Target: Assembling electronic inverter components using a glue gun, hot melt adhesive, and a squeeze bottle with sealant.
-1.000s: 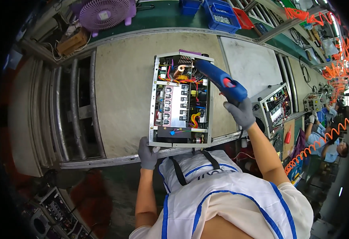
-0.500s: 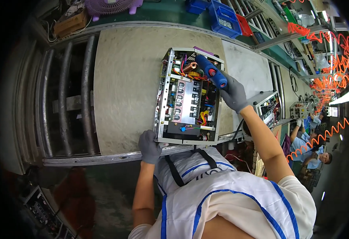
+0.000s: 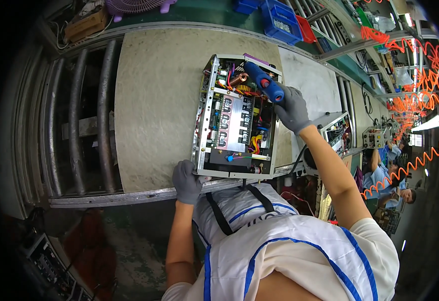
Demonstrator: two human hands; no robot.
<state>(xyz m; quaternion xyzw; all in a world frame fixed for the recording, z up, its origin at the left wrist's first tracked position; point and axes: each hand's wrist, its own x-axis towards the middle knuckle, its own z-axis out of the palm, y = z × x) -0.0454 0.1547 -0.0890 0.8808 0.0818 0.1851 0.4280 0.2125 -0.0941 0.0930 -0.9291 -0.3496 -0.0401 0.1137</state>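
Observation:
An open metal chassis (image 3: 198, 135) full of circuit boards, coils and coloured wires lies on the bench in front of me. My right hand (image 3: 293, 111), in a grey glove, is wrapped round a blue power screwdriver (image 3: 263, 83). The screwdriver is tilted over the chassis's far right part; its tip is hidden from view. My left hand (image 3: 187, 181), also gloved in grey, is closed at the chassis's near left corner, close to the bench edge. Part of its grip is hidden.
Metal rollers (image 3: 105, 115) lie left of the bench board (image 3: 149, 110). A second open device (image 3: 336, 131) stands to the right. Blue bins (image 3: 282, 25), a red bin (image 3: 306, 29) and a purple fan (image 3: 136, 5) are beyond. Orange coiled hoses (image 3: 420, 75) hang at right, near co-workers.
The whole view has shifted slightly. Both hands keep nearly the same places on the screwdriver and at the chassis corner. At the far right, a co-worker's arm has moved.

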